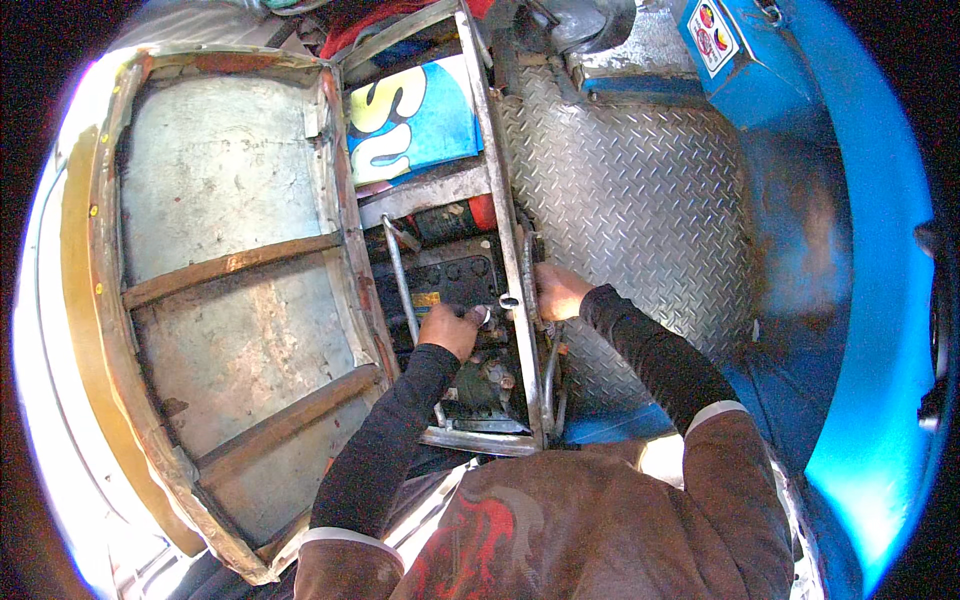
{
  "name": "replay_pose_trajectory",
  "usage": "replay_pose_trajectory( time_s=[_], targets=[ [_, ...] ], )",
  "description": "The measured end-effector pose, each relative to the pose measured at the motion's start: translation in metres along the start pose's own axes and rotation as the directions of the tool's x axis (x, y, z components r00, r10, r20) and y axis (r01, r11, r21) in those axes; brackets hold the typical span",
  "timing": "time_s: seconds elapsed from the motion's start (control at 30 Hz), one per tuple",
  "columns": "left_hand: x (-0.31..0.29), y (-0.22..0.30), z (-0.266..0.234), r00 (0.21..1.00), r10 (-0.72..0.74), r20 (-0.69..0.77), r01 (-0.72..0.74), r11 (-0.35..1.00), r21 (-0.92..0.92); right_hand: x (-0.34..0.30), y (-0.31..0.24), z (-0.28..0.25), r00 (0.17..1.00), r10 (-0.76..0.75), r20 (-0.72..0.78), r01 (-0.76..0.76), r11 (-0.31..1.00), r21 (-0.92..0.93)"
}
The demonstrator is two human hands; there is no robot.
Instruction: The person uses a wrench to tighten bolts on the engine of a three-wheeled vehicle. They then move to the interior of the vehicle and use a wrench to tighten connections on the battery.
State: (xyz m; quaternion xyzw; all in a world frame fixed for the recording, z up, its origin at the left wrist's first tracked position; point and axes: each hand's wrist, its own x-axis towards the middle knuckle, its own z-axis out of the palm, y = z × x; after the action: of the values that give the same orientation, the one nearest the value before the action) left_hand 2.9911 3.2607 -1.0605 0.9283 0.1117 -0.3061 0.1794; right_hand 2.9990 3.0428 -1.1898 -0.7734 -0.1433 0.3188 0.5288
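Observation:
A narrow metal frame [497, 190] surrounds an open compartment in front of me. Inside it lies a dark battery [455, 280] with round caps and a yellow label. My left hand [450, 330] is over the battery's near part, its fingers drawn together. Something small and pale shows at the fingertips, too little to name. On the outer right side of the frame is my right hand [562, 292], close against the upright rail. Its fingertips are hidden by the rail, so what they touch does not show. A thin metal rod [400, 275] slants across the compartment by my left wrist.
A hinged lid [225, 180] with wooden battens lies opened out on the left. Folded blue printed sheeting [415, 120] fills the compartment's far part. Diamond-plate metal floor [625, 200] extends to the right, toward a blue body wall [880, 300] and a blue box [750, 60].

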Motion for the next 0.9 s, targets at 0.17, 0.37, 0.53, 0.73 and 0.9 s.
replay_pose_trajectory(
  time_s=[0.17, 0.37, 0.53, 0.73, 0.9],
  targets=[
    [-0.006, 0.000, -0.003, 0.980, -0.176, 0.093, 0.174, 0.984, 0.029, -0.009, -0.026, -0.011, 0.997, 0.074, 0.027, -0.073, 0.997, -0.028],
    [-0.005, 0.029, -0.030, 0.974, 0.188, 0.122, -0.224, 0.853, 0.471, -0.009, -0.031, -0.014, 0.998, -0.068, -0.012, 0.068, 0.998, 0.005],
    [0.019, 0.085, -0.064, 0.545, 0.502, 0.672, -0.830, 0.207, 0.519, -0.001, -0.006, -0.004, 0.994, 0.098, 0.040, -0.096, 0.995, -0.041],
    [0.007, 0.084, -0.075, 0.585, 0.455, 0.671, -0.804, 0.217, 0.554, -0.004, -0.017, -0.006, 0.996, 0.054, 0.075, -0.055, 0.998, 0.023],
    [-0.006, 0.080, -0.081, 0.783, 0.422, 0.458, -0.621, 0.493, 0.609, -0.006, -0.016, -0.011, 1.000, 0.021, 0.021, -0.022, 0.998, 0.061]
  ],
)
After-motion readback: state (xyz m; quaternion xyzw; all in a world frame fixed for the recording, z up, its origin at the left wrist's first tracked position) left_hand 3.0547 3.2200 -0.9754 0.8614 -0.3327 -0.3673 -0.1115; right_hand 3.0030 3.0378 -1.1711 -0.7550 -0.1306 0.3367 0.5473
